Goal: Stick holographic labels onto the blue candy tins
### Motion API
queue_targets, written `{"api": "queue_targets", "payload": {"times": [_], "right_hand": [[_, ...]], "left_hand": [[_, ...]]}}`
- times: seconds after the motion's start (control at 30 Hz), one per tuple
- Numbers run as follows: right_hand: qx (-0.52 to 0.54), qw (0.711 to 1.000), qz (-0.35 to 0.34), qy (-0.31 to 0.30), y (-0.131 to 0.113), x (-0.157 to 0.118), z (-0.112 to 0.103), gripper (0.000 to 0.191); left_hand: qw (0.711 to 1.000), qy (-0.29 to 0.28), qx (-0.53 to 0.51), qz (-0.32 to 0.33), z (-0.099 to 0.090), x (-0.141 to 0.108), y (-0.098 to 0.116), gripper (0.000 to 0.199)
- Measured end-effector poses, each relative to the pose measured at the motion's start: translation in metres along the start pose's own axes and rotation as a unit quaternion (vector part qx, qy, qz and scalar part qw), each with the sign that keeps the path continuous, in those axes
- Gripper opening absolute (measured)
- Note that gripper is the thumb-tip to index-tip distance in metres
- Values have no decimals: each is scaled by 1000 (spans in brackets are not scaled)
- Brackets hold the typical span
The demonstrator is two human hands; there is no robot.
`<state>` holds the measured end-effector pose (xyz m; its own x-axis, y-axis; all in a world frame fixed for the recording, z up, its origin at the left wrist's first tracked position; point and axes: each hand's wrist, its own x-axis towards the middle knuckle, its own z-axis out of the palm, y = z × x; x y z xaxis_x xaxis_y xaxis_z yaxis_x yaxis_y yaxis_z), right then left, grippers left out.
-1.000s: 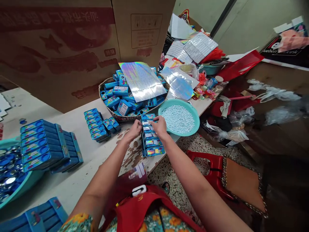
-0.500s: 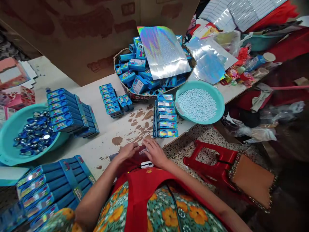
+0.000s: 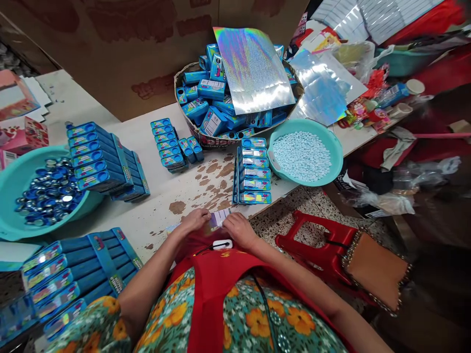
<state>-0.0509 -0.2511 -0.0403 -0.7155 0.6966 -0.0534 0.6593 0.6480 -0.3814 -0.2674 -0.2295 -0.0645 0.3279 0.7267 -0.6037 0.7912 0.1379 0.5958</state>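
Note:
At the table's front edge, a small shiny strip (image 3: 220, 216) with pale segments shows between my two hands. My right hand (image 3: 239, 229) has its fingers pinched on the strip's right end. My left hand (image 3: 196, 220) is closed at its left side, fingertips pressed together by the strip; an iridescent edge shows under that wrist. Just beyond my right hand stands a row of blue candy boxes (image 3: 253, 171) with shiny patches on their ends. Farther back left is a shorter group of blue boxes (image 3: 168, 144), two small ones beside it.
A cut-down carton (image 3: 187, 122) of blue boxes has a holographic sheet (image 3: 253, 68) on top. Right of it is a turquoise basin (image 3: 336, 162) of pale candies. Stacked boxes (image 3: 106, 157) and a basin (image 3: 11, 191) of blue caps stand left. A red stool (image 3: 316, 240) is at right.
My right hand has closed and lowered slightly, and the shiny strip now shows flat between my hands. My left hand has shifted slightly upward. The view has tilted a little.

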Motion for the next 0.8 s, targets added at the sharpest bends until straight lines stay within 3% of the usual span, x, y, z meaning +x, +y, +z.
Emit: {"api": "queue_targets", "payload": {"times": [0.07,0.13,0.2,0.3,0.4,0.5,0.6,0.7,0.8], "right_hand": [[8,999,38,-2,-8,4,-23,7],[48,996,77,14,-17,6,-53,8],[113,987,111,37,-23,6,-85,7],[214,962,149,84,-28,6,-122,7],[276,932,188,139,-24,11,-140,11],[242,915,232,226,-3,28,-146,14],[190,900,255,297,34,56,-156,14],[153,898,284,299,78,89,-174,17],[123,895,325,279,115,119,-188,18]], "left_hand": [[1000,15,9,-16,-6,-4,6,29],[997,69,-24,-14,-18,-15,19,31],[986,122,-110,37,-33,-30,39,42],[952,72,-258,146,-52,-52,74,53],[936,14,-315,156,-61,-57,103,33],[938,33,-314,144,-80,-38,121,31],[940,78,-279,181,-119,-3,138,24],[931,110,-263,226,-160,38,157,21],[925,120,-258,251,-183,77,168,16]]}}
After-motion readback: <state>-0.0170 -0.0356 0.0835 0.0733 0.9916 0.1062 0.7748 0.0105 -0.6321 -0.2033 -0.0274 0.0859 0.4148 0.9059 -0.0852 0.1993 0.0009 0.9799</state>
